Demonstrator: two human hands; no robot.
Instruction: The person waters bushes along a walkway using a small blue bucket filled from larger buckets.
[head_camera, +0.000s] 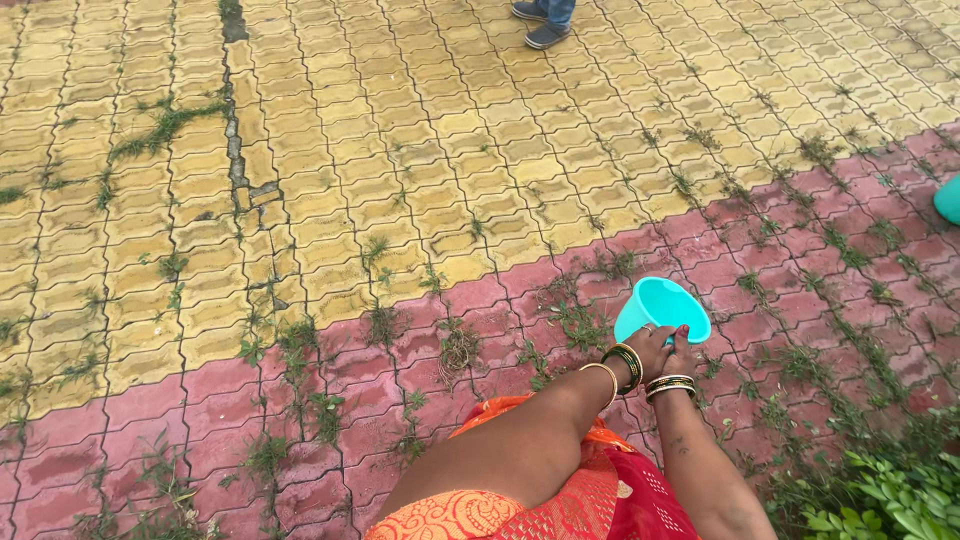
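The turquoise plastic mug (661, 308) sits low over the red paving (420, 350), right of centre and a little beyond the person's knees, tipped so its open mouth faces up and to the far side. Both hands meet at its near edge: the left hand (650, 345) and the right hand (683, 352) each close their grip on the mug's near side, bangles at both wrists. Judging from this, the mug is in hand but nothing shows of its contents, and the weeds (458, 345) in the joints just left of it stand unpulled. The fingers are mostly hidden behind the mug, and any handle is out of sight. A second turquoise object (949, 198) is cut off at the right edge, and another person's shoes (540, 22) at the far edge.
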